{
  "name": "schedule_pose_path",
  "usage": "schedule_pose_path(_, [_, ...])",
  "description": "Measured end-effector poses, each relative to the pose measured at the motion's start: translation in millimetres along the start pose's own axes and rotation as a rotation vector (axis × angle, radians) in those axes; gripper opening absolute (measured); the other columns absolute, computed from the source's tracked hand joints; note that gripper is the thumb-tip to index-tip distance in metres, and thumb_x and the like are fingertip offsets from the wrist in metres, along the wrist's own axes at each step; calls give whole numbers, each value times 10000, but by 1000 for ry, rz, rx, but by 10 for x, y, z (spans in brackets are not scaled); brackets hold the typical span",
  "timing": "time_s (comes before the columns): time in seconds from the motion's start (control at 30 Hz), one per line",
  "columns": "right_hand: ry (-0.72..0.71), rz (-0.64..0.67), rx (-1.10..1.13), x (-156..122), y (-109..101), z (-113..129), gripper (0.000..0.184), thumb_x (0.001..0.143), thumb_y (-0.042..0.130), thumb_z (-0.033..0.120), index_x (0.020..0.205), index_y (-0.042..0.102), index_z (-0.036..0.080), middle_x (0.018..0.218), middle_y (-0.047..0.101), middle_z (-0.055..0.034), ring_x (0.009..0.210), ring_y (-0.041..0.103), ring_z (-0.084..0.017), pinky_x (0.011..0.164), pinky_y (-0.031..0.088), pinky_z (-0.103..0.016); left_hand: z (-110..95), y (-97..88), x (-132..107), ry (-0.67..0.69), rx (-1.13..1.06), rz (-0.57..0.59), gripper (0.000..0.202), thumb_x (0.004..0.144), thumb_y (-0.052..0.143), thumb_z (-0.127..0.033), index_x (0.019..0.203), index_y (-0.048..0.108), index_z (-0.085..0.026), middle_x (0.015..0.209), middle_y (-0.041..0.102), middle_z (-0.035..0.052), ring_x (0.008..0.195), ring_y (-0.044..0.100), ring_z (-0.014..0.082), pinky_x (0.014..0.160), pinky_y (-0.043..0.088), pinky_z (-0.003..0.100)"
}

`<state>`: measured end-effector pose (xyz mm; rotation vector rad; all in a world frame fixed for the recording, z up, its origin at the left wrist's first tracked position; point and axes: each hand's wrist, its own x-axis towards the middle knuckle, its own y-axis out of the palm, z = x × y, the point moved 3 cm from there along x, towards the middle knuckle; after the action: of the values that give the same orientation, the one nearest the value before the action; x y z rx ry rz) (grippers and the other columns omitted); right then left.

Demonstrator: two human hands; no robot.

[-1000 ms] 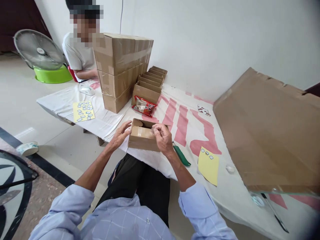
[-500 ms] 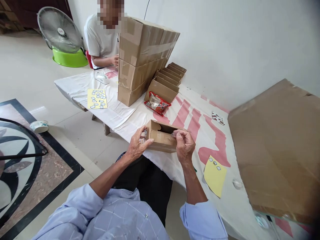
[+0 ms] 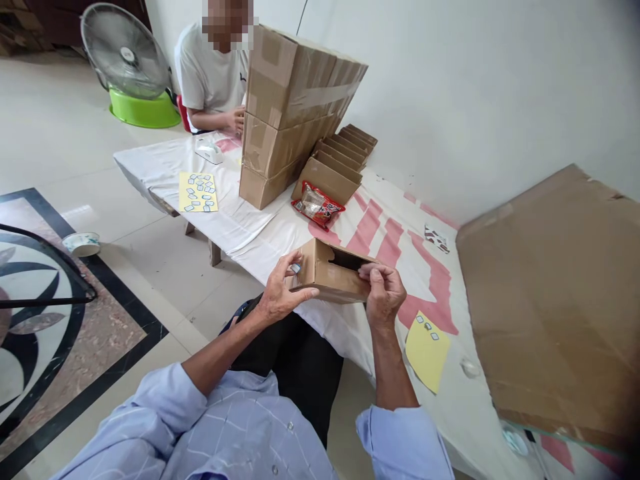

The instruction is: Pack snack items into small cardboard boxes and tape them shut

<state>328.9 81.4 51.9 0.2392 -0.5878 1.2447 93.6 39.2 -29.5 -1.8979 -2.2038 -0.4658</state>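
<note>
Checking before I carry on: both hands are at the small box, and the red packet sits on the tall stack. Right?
No: the head view shows the red packet on the table by the open boxes, not on the stack. Left hand and right hand are at the small box.

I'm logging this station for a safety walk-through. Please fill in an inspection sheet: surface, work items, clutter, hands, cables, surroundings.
Surface: creased white cloth with red markings.
Work items: small cardboard box, opening on top.
Clutter: red snack packet before a row of open boxes; two yellow sheets with small labels.
Hands: left hand spread at the box's left end; right hand at its opening, fingertips together, anything pinched unclear.
Cables: thin dark line on the wall, possibly a cable.
Surroundings: co-worker beside stacked cartons; fan; bowl on the floor.
</note>
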Motion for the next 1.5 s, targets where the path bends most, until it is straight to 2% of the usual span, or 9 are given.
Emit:
schedule_pose_path(0.33, [-21,70,33,-22,188,-6,202,1007,663,411,924,700,230,889,779,-53,792,709,-192,783,632,-370,229,-210,78,-140,-83,11,731,862,874,-547,1482,626,-251,1558,646,165,1470,614,366,1182,559,541])
schedule_pose_path(0.47, [-23,56,63,-16,146,-8,213,1014,667,414,913,698,229,893,767,-46,804,703,-190,796,626,-370,346,-275,139,-188,-125,-49,596,888,806,-489,1402,655,-226,1411,748,158,1354,711,334,1195,553,554])
schedule_pose_path(0.7, [-4,59,66,-17,78,3,222,1013,686,433,912,697,235,887,765,-36,819,710,-191,819,631,-374,480,-359,285,-210,-124,-125,566,735,870,-429,1227,714,-197,1224,808,146,1144,792,304,1064,626,528])
schedule_pose_path(0.83, [31,-24,65,-61,-35,1,235,974,721,455,901,695,233,857,769,-26,776,712,-185,784,627,-369,367,-587,370,-236,-89,-151,457,712,823,-381,1124,775,-190,1165,834,123,1056,803,279,936,652,447])
schedule_pose_path(0.9, [49,-69,70,-103,-109,-5,234,950,736,455,890,695,232,841,766,-20,753,712,-183,756,625,-366,341,-744,360,-288,-4,-96,388,726,779,-378,1060,804,-183,1080,845,107,954,797,252,844,645,393])
schedule_pose_path(1.1, [114,-178,64,-303,-335,-85,185,907,746,410,886,697,233,812,759,-2,708,715,-182,720,625,-375,582,-1137,-114,-518,410,254,180,667,713,-312,775,814,-210,765,791,48,714,700,218,704,576,332])
schedule_pose_path(1.3, [152,-220,84,-455,-446,-151,181,886,764,398,870,690,233,780,755,5,688,706,-180,702,620,-362,873,-1173,-620,-575,423,289,201,672,783,-342,833,839,-234,944,833,79,811,725,262,802,606,376])
schedule_pose_path(1.43, [165,-234,68,-499,-484,-149,180,893,754,403,873,694,234,790,760,1,698,711,-183,693,613,-354,1014,-1102,-703,-606,346,316,381,754,742,-400,1040,869,-183,1093,848,117,946,765,293,852,624,390])
schedule_pose_path(1.5, [169,-245,77,-522,-501,-151,179,883,758,397,868,700,228,778,759,1,686,706,-177,688,604,-346,1073,-1070,-711,-616,300,330,419,782,715,-428,1057,867,-152,1057,852,117,912,761,279,810,621,373])
